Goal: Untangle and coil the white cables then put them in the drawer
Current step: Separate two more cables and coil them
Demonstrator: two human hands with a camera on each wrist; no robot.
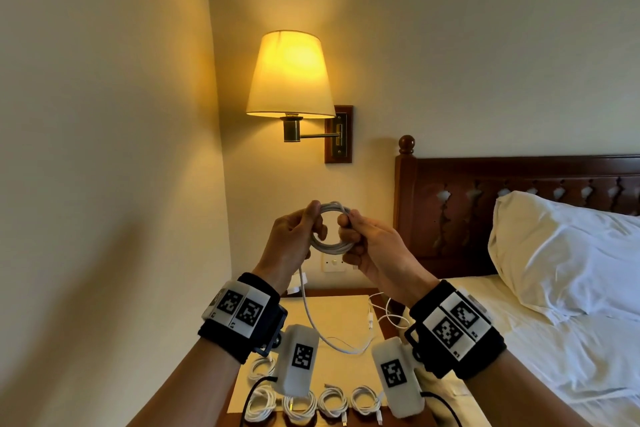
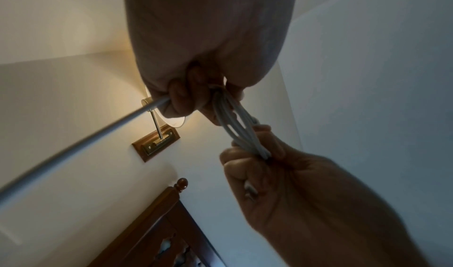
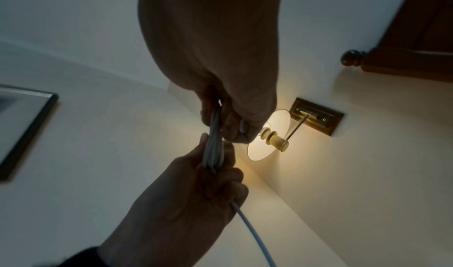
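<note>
A white cable coil (image 1: 331, 246) of several loops hangs in the air in front of me, above the nightstand. My left hand (image 1: 304, 229) grips its left side and my right hand (image 1: 349, 232) pinches its right side. The cable's loose tail (image 1: 311, 315) runs from the left hand down to the nightstand top. In the left wrist view the coil (image 2: 236, 125) stretches between both hands and the tail (image 2: 98, 135) leaves to the left. In the right wrist view the loops (image 3: 214, 145) sit between the two hands and the tail (image 3: 252, 236) drops away.
Several coiled white cables (image 1: 330, 400) lie in a row at the nightstand's (image 1: 384, 333) front edge, with another (image 1: 259, 366) behind them. A thin tangled cable (image 1: 388, 315) lies at its right. A lit wall lamp (image 1: 289, 74) hangs above. A bed with a pillow (image 1: 554, 253) stands right.
</note>
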